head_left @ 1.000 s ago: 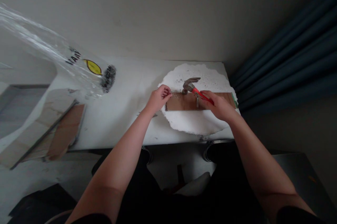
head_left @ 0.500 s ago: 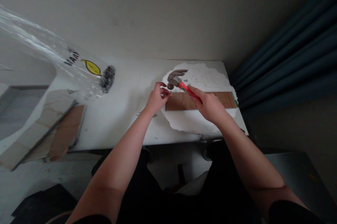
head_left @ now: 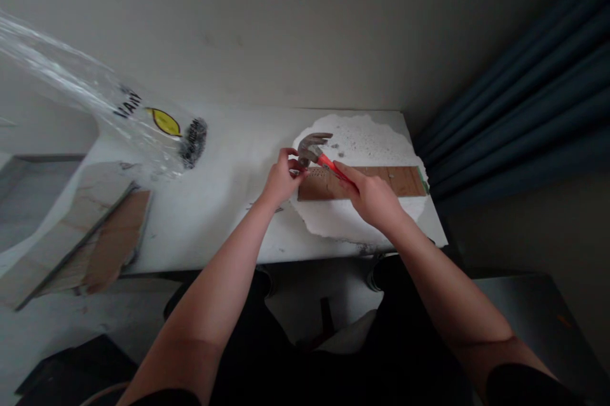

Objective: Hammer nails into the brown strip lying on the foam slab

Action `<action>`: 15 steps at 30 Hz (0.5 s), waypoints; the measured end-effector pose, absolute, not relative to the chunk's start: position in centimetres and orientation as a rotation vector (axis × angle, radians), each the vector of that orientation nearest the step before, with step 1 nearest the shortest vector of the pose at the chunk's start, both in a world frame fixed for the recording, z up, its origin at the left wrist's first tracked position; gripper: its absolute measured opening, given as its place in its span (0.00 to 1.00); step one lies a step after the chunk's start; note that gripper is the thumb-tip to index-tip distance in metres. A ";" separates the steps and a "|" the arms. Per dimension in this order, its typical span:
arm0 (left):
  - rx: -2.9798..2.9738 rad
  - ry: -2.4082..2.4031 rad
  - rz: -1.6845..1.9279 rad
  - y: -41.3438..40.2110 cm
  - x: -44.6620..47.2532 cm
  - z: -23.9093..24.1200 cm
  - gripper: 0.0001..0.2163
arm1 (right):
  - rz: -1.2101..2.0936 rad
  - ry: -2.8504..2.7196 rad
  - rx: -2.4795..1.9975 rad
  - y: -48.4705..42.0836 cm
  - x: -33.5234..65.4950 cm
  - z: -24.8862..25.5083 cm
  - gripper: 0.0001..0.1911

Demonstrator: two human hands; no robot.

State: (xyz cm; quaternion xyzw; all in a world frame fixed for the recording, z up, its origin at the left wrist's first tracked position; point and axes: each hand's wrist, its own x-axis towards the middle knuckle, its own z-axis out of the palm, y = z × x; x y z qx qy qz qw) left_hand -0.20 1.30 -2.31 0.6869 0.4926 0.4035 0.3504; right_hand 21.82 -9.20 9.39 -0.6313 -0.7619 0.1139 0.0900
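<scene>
My right hand (head_left: pixel 376 199) grips the red handle of a claw hammer (head_left: pixel 309 147). The hammer's head is low over the left end of a brown wooden board (head_left: pixel 365 183), close to my left fingertips. My left hand (head_left: pixel 282 178) pinches a small nail at the board's upper left corner; the hammer head mostly hides it. Rows of small dots that look like nail heads (head_left: pixel 318 172) mark the board near there. Underneath the board lies a ragged-edged white sheet (head_left: pixel 324 218).
Several loose nails (head_left: pixel 279 209) lie on the white table (head_left: pixel 214 228) by my left wrist. A clear plastic bag (head_left: pixel 157 117) with black-and-yellow print is at the left, above broken board pieces (head_left: pixel 114 234). Dark curtains (head_left: pixel 534 94) hang at the right.
The hammer head has come down and a little left, onto or very near the nail. My right hand moved with it, while my left hand stays at the board's corner.
</scene>
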 end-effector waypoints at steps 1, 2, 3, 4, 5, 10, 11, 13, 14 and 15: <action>1.777 1.268 1.050 1.3 -0.2 -2.3 0.24 | 0.332 -2.260 -1.876 -9.2 21.7 9.4 0.27; 1.776 1.263 1.052 1.3 -0.2 -2.2 0.25 | 0.327 -2.260 -1.877 -9.2 21.7 9.3 0.27; 1.780 1.263 1.050 1.3 -0.2 -2.2 0.24 | 0.323 -2.265 -1.882 -9.2 21.6 9.3 0.28; 1.784 1.270 1.045 1.3 -0.3 -2.2 0.24 | 0.319 -2.275 -1.893 -9.2 21.6 9.2 0.27; 1.789 1.279 1.039 1.3 -0.3 -2.1 0.24 | 0.314 -2.285 -1.907 -9.1 21.6 9.1 0.27; 1.786 1.275 1.032 1.4 -0.3 -2.3 0.23 | 0.231 -2.297 -1.955 -9.1 21.8 9.1 0.28; 1.789 1.267 1.031 1.4 -0.3 -2.4 0.23 | 0.219 -2.303 -1.961 -9.1 21.9 9.2 0.28; 1.797 1.261 1.030 1.4 -0.3 -2.5 0.23 | 0.217 -2.323 -1.971 -9.2 22.0 9.3 0.28; 1.800 1.259 1.030 1.4 -0.3 -2.6 0.23 | 0.219 -2.330 -1.968 -9.2 22.1 9.3 0.28; 1.801 1.259 1.030 1.4 -0.3 -2.6 0.23 | 0.219 -2.331 -1.962 -9.3 22.1 9.4 0.28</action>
